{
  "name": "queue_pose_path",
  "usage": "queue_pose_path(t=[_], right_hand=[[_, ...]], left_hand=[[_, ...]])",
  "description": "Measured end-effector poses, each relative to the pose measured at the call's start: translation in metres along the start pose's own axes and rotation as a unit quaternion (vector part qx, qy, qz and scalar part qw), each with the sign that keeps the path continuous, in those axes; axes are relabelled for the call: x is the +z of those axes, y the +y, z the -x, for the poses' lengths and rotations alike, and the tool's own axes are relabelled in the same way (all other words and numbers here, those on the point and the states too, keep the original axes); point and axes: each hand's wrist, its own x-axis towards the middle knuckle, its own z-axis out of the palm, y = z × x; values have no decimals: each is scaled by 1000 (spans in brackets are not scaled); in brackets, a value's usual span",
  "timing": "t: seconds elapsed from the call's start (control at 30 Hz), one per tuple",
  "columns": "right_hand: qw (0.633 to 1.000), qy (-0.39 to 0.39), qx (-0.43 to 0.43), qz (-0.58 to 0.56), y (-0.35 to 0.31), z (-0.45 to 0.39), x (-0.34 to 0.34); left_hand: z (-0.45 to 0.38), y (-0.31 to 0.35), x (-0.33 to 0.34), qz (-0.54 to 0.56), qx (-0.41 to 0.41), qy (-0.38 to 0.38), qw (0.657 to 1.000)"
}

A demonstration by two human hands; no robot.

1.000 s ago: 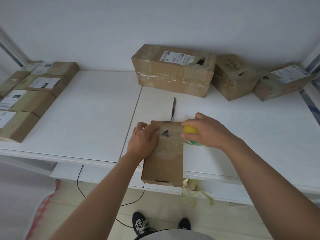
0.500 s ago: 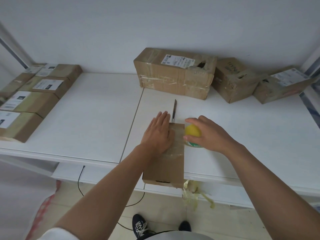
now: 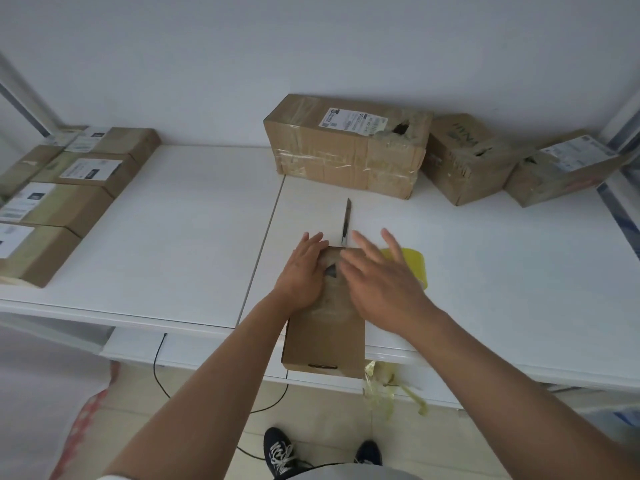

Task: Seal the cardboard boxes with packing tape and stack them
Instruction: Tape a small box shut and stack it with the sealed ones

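White table's front edge: left hand flat on small brown cardboard box pinning it, right hand spread above, holding nothing, probably smoothing tape; yellow tape roll parked beside.

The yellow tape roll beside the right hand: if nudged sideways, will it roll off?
Probably not: the tape roll seems to lie flat on the table, so it would likely slide. It looks light and rigid. The right hand hides part of it.
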Motion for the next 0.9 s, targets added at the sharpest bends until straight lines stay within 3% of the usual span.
queue_pose_path(t=[0.27, 0.67, 0.9], right_hand=[[991, -135, -14, 7, -6, -12, 6], [990, -137, 22, 25, -10, -8, -5], [993, -100, 46, 46, -21, 2, 15]], left_hand=[[5, -9, 1, -13, 0, -13, 1000], [4, -2, -1, 46, -45, 4, 998], [-4, 7, -2, -9, -71, 13, 997]])
